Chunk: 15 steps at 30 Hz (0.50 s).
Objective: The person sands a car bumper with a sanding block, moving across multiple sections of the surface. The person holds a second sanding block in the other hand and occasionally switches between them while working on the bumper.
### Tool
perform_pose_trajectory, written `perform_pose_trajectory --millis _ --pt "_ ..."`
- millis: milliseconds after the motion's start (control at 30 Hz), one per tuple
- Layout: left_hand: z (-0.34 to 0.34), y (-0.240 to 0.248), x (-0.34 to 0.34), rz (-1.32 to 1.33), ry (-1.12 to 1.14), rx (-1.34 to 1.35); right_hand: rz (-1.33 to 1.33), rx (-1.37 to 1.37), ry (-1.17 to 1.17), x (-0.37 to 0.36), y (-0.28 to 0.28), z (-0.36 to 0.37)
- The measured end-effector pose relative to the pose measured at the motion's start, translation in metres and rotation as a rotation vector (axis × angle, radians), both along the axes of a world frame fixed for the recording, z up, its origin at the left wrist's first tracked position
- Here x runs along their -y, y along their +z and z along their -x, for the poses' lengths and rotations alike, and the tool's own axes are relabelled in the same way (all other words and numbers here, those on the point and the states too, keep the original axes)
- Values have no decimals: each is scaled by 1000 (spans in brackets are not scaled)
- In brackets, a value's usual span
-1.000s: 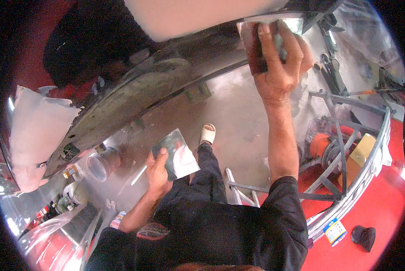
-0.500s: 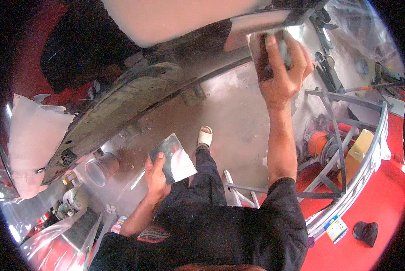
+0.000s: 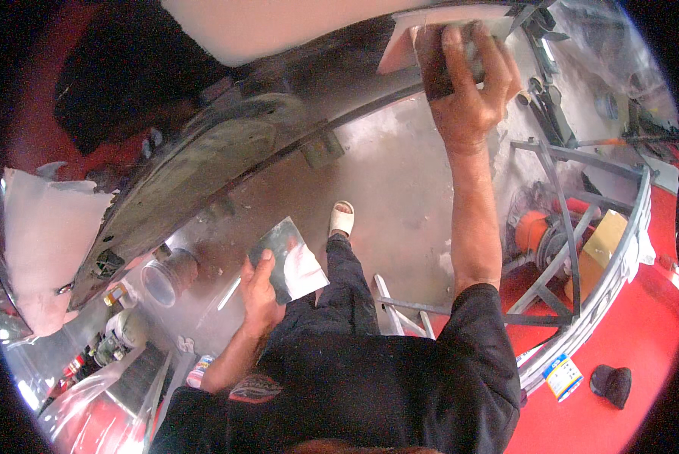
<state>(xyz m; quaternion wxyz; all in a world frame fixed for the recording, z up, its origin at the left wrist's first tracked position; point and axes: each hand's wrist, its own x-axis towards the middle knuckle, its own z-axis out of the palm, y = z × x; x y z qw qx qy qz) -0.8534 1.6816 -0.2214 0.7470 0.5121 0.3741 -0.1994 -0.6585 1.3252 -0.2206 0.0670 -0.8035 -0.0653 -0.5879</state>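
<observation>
My left hand (image 3: 260, 299) grips a grey square plate (image 3: 279, 246) from its near-left side, thumb on top. A pale, whitish patch, filler-like or a bright reflection, covers the plate's right part. A thin pale stick (image 3: 230, 293) juts out beside that hand. Stretched far forward, my right hand (image 3: 476, 94) is closed around a thin dark, flat spreader (image 3: 432, 68). The spreader lies against the curved dark car panel (image 3: 339, 87), over a pale pinkish patch (image 3: 400, 49). The fingers hide part of the spreader and its contact edge.
A larger pinkish patch (image 3: 233, 26) covers the far panel; another (image 3: 48, 227) is at left. A metal frame stand (image 3: 574, 257) with an orange reel (image 3: 531, 231) stands at right. At left are a translucent bucket (image 3: 169, 276) and plastic sheeting (image 3: 101, 390). A black cap (image 3: 610, 386) lies on red flooring.
My right hand and the spreader have moved slightly forward, farther up the panel. My left hand still holds the plate, almost in the same place. The view has shifted a little.
</observation>
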Motion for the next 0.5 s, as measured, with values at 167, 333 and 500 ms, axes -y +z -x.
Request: perform_pose_trajectory --millis 167,333,500 --pt "0 -7 2 12 -19 23 0 -135 -3 1 -52 23" --pt "0 -7 3 7 -8 -4 -53 -239 3 -11 -54 42" --pt "5 -4 3 40 -25 10 -37 -218 -31 -5 6 46"
